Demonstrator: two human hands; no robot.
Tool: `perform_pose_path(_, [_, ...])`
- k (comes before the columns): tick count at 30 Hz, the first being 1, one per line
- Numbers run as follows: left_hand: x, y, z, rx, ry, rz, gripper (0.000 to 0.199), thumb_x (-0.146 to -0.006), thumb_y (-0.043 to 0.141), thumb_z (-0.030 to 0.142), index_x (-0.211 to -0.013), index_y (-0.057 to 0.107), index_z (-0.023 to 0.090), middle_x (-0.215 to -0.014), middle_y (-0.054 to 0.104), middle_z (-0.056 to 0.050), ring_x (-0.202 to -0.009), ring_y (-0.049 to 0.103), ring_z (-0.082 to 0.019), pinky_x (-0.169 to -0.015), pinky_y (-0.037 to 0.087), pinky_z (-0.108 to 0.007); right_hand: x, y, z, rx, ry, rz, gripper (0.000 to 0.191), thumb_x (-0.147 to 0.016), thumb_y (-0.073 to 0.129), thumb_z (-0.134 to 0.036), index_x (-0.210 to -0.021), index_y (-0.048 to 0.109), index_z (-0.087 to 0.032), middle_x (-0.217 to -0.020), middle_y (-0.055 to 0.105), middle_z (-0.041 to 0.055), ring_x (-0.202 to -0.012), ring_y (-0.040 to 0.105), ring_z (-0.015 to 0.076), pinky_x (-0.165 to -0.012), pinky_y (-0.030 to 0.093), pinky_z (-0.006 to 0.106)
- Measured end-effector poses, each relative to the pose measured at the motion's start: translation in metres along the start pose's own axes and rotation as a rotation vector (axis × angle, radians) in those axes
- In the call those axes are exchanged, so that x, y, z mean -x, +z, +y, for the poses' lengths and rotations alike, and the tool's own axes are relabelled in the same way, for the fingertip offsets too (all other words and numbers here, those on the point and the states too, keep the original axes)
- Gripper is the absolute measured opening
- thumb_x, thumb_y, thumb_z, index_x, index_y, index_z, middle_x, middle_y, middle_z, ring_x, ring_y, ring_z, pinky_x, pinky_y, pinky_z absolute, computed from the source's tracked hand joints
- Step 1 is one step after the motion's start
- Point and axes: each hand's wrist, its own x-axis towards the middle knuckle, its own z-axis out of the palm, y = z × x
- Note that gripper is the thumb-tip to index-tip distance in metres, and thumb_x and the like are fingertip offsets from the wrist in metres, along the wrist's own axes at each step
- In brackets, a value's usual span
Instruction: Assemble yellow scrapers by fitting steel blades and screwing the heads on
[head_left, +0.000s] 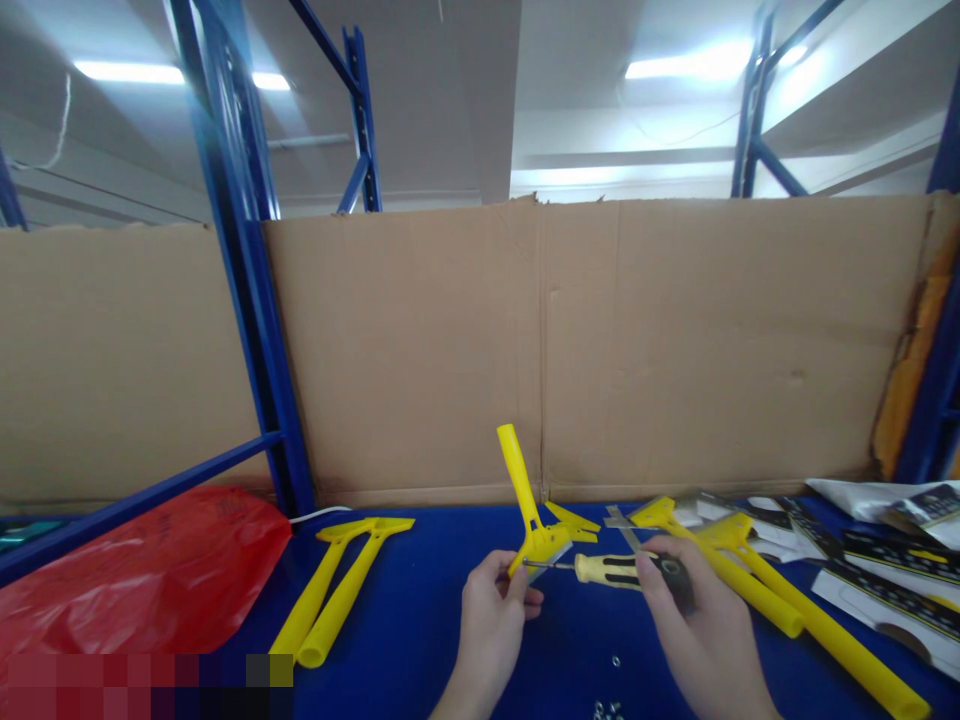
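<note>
Pinched in my left hand [495, 610] is the head of a yellow scraper-like tool [515, 465], its hollow handle pointing up. A grey metal strip lies along the head. My right hand [694, 610] is wrapped round the handle of a yellow and black screwdriver [611, 570]. The screwdriver's shaft points left and its tip meets the head beside my left fingertips; the exact contact is too small to tell. Just behind the held head is another yellow piece [574, 522]. Small metal nuts [609, 711] lie on the blue table [405, 620] between my forearms.
Two yellow tools [341, 590] lie at the left, beside a red plastic bag [150, 570]. More yellow tools [840, 625] lie right of my right hand, near black and white packages [892, 600]. Cardboard [420, 350] and blue rack posts [247, 270] stand behind.
</note>
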Motion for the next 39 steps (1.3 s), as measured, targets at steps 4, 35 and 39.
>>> perform_pose_path(4, [0.0, 0.0002, -0.0007, 0.002, -0.001, 0.003, 0.025, -0.061, 0.075, 0.028, -0.074, 0.062, 0.011, -0.067, 0.067, -0.006, -0.05, 0.062, -0.014, -0.047, 0.053, -0.025, -0.0009, -0.0001, -0.0007, 0.002, 0.001, 0.004, 0.024, -0.081, 0.048, -0.044, -0.074, 0.059, -0.023, -0.062, 0.069, 0.001, -0.056, 0.067, 0.0188, -0.047, 0.052, 0.023])
perform_pose_path(35, [0.0035, 0.0029, 0.0027, -0.049, -0.031, -0.023, 0.006, -0.072, 0.062, 0.01, -0.078, 0.061, 0.008, -0.067, 0.065, -0.004, -0.048, 0.059, -0.01, -0.044, 0.051, -0.021, -0.001, -0.0008, -0.0016, 0.024, -0.044, -0.017, 0.023, -0.083, 0.048, -0.042, -0.074, 0.058, -0.023, -0.061, 0.069, 0.0005, -0.055, 0.067, 0.0179, -0.046, 0.051, 0.022])
perform_pose_path(39, [0.0032, 0.003, 0.0015, -0.054, -0.018, -0.03, 0.008, -0.074, 0.059, 0.01, -0.081, 0.061, 0.008, -0.069, 0.065, -0.005, -0.049, 0.06, -0.01, -0.045, 0.051, -0.021, 0.0002, -0.0005, -0.0007, 0.039, -0.085, 0.034, 0.023, -0.083, 0.049, -0.042, -0.074, 0.059, -0.023, -0.061, 0.069, 0.0005, -0.054, 0.067, 0.0175, -0.045, 0.051, 0.021])
